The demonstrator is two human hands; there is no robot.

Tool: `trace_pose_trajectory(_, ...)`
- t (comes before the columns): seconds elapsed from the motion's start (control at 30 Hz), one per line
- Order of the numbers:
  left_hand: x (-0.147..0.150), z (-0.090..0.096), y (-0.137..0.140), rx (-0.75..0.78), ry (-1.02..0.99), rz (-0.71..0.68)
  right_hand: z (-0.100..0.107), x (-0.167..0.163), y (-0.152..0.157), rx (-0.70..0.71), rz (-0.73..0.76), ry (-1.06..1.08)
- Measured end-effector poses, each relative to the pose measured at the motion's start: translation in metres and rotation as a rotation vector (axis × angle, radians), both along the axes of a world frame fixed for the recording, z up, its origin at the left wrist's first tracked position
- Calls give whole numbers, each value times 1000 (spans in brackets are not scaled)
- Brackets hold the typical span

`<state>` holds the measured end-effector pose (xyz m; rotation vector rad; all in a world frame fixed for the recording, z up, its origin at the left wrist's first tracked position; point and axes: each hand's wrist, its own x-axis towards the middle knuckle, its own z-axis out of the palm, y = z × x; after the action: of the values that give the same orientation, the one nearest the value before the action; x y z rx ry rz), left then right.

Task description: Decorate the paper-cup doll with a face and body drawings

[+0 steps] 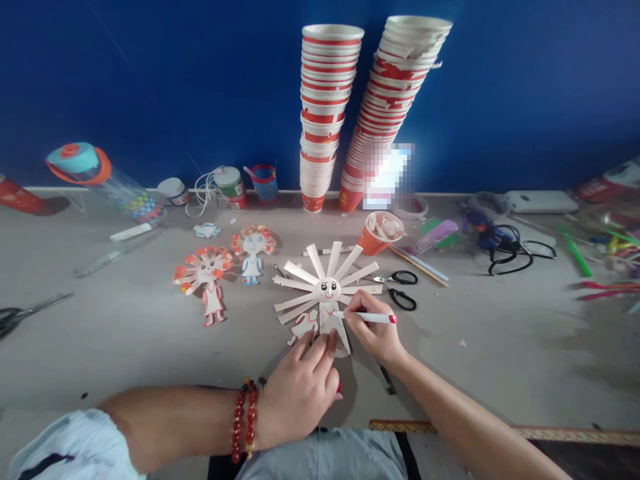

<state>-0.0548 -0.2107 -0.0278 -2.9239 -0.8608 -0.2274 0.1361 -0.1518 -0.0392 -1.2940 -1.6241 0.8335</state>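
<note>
In my right hand [374, 328] is a white marker with a red end [375, 318], its tip against the body of a paper doll [329, 289]. The doll has a round drawn face with long white paper strips fanned around it. My left hand [305, 380] lies with its fingers stretched over the doll's lower body, pressing it to the table. Beside those fingertips is a small paper cutout with a red outline [303, 327]. Two coloured paper dolls lie to the left, one in a red-edged dress [213, 300], one in a blue-edged dress [252, 267].
Two tall stacks of paper cups [320, 133] rise at the back. An orange cup of paper scraps [373, 240] stands before them, near black-handled scissors [403, 279]. A clear bottle [120, 183] leans at the left; more scissors [15, 320] lie at the left edge.
</note>
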Motion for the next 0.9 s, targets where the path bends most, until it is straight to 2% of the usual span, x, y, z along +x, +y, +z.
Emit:
trace_pose_trajectory(0.27,0,-3,-3,-37,-16,11,-3,3,-1,-47,30,48)
trace_pose_trajectory(0.53,2,2,-1,-64,-28,-2,-6,8,-4,-98,36,123)
trace_pose_trajectory(0.9,1,9,1,-95,13,-8,4,26,-11,-176,85,91)
